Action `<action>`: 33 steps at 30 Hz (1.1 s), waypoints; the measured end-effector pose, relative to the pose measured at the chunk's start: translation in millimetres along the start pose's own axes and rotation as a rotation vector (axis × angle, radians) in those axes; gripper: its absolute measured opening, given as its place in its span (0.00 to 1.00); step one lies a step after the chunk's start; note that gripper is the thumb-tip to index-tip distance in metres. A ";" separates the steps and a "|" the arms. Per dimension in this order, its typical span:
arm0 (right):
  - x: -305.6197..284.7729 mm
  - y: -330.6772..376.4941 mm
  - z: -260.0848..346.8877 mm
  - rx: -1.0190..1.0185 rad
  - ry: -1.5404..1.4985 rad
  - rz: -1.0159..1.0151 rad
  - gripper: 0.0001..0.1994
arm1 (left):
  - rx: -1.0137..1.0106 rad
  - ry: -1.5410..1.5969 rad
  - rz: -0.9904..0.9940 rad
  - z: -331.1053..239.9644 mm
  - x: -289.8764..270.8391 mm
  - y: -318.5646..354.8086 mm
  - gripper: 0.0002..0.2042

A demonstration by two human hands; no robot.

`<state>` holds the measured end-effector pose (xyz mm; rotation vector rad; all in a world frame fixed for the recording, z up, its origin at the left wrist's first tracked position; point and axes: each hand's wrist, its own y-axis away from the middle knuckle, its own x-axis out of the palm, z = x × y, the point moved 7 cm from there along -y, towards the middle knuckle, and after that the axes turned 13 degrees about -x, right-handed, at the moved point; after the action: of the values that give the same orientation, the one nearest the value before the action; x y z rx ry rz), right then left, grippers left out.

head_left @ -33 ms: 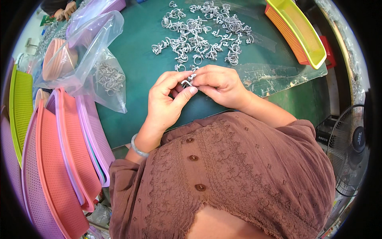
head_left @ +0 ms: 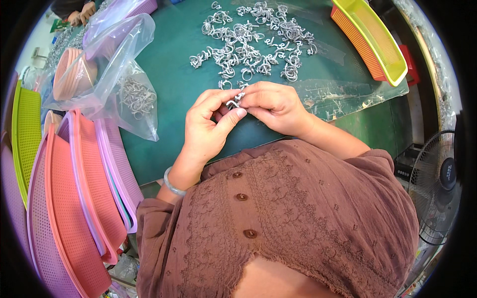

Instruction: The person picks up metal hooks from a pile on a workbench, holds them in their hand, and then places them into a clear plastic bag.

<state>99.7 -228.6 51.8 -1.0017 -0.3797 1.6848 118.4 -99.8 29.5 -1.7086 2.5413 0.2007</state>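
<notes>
My left hand (head_left: 206, 119), a bracelet on its wrist, and my right hand (head_left: 276, 107) meet at the near part of the green table (head_left: 169, 74). Between them, thumbs and fingertips pinch a small silvery metal ring (head_left: 233, 103); the fingers partly cover it, so its full shape is hidden. Just beyond the fingertips lies a loose pile of similar silvery rings (head_left: 243, 42), some with curled ends. A clear plastic bag (head_left: 136, 94) holding more of these grey pieces rests on the table left of my left hand.
Stacked pink and purple perforated baskets (head_left: 69, 198) and a green basket (head_left: 27, 134) crowd the left side. A yellow-and-orange basket (head_left: 370, 39) stands at the far right. On the right is a black fan (head_left: 437, 174). Another person's hands (head_left: 82, 14) show at the far left.
</notes>
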 end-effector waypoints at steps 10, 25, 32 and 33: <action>-8.2 1.7 -4.8 0.055 0.080 -0.021 0.07 | -0.118 0.233 0.021 11.0 -2.7 1.1 0.12; 9.1 18.3 -24.1 0.351 0.093 0.073 0.08 | -0.443 0.458 0.082 23.4 -13.8 10.4 0.08; 18.1 28.2 -35.7 0.796 -0.886 -0.176 0.06 | -0.338 0.343 0.034 10.9 -5.7 10.3 0.11; 21.0 29.6 -35.9 0.821 -0.989 -0.186 0.06 | -0.323 0.335 0.042 8.8 -4.0 9.9 0.12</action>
<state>107.4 -228.6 1.3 0.4951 -0.3320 1.8075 110.7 -91.1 22.0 -1.9443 2.9204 0.3759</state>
